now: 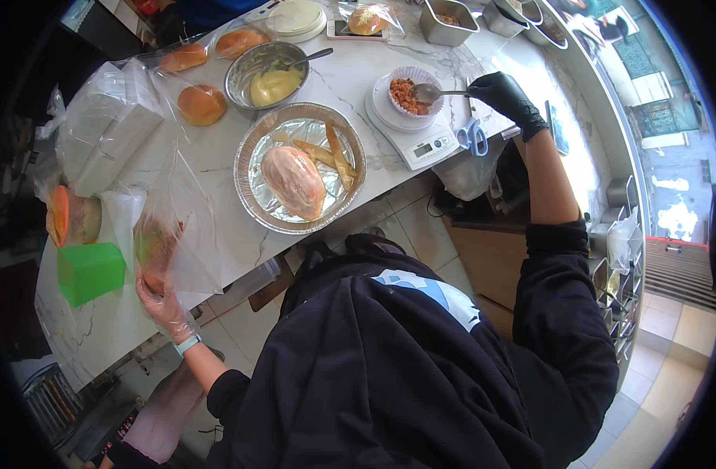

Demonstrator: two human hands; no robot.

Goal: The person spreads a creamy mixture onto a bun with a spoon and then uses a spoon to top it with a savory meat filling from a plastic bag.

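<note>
My right hand (505, 98), in a black glove, grips the handle of a metal spoon (428, 93). The spoon's bowl rests in reddish-brown crumbly filling (407, 97) inside a white fluted paper cup (405, 73). That cup stands on a white digital kitchen scale (405, 143). At the table's near left edge, my left hand (166, 309), in a transparent glove, is closed around the lower part of a transparent plastic bag (190, 227) with reddish contents. Between my hands sits a round foil pan (246, 199) holding a cream-coated bun (293, 184) and several yellowish strips (336, 156).
Blue-handled scissors (473, 137) lie right of the scale. Behind the pan stands a metal bowl (234, 86) of yellow cream with a spoon in it. Several buns (201, 105), a green box (90, 273) and metal containers (449, 31) line the marble table. Another person's dark-gloved hand (168, 25) shows at the far left.
</note>
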